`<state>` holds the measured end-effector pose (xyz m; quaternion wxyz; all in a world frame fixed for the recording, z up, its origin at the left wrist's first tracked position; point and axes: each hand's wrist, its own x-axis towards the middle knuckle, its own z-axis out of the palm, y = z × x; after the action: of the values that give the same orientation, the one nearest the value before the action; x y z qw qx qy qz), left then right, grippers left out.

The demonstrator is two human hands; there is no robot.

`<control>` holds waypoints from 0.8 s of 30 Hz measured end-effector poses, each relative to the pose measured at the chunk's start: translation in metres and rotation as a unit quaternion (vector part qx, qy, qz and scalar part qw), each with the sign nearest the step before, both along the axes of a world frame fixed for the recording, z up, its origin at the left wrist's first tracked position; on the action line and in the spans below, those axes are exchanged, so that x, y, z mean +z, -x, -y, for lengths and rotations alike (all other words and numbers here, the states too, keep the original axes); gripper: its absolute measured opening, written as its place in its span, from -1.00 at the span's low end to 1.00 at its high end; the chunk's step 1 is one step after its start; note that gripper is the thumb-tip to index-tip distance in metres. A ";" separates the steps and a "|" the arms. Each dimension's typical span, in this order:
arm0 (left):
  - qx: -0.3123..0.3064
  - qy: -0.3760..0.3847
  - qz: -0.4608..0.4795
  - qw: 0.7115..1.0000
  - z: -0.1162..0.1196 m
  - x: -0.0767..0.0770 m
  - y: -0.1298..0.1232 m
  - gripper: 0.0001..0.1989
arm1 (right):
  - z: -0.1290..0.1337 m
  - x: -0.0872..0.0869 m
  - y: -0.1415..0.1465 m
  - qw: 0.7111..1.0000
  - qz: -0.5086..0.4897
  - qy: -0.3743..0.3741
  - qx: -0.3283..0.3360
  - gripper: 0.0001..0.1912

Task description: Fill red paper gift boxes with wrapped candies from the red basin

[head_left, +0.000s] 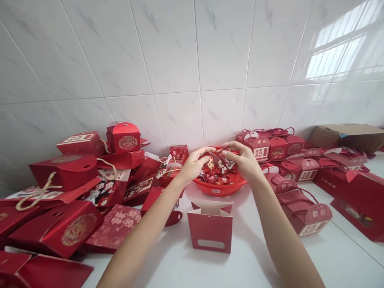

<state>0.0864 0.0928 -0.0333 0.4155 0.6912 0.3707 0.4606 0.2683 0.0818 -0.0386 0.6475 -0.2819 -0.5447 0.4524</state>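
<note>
Nearest, an upright red carton (210, 234) is stood on the white bench (177, 264), its narrow top open and its side folds creased inward; it could be tipped by a brushing forearm, since little depth is given to its base, and pieces could be snagged at the mouth by those folds. To the left, red boxes (64, 172) with cord handles are heaped at odd angles, and a slide could be started by a nudge from the left forearm. To the right, closed handled boxes (318, 215) are ranged in rows. Beyond the carton, a red basin (222, 193) is filled with wrapped pieces (211, 179). Over it the left hand (208, 154) is held with fingers and thumb curved and parted, and the right hand (225, 148) is bent likewise beside a lettered packet (230, 164); whether anything is pinched by either cannot be told. Slick wrappers could be dropped over the rim if loosely gripped. Farther back, a cardboard box (357, 134) is seen near the tiled wall (177, 60).
</note>
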 end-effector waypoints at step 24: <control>0.059 0.020 -0.327 0.943 -0.090 -0.046 0.021 -0.77 | -0.018 -0.007 0.006 0.962 -0.248 0.106 -0.054 -0.71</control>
<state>0.0653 0.1828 -0.0790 0.2572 0.7725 0.5351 0.2254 0.2627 0.0996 -0.0452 0.7521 -0.2571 -0.3002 0.5274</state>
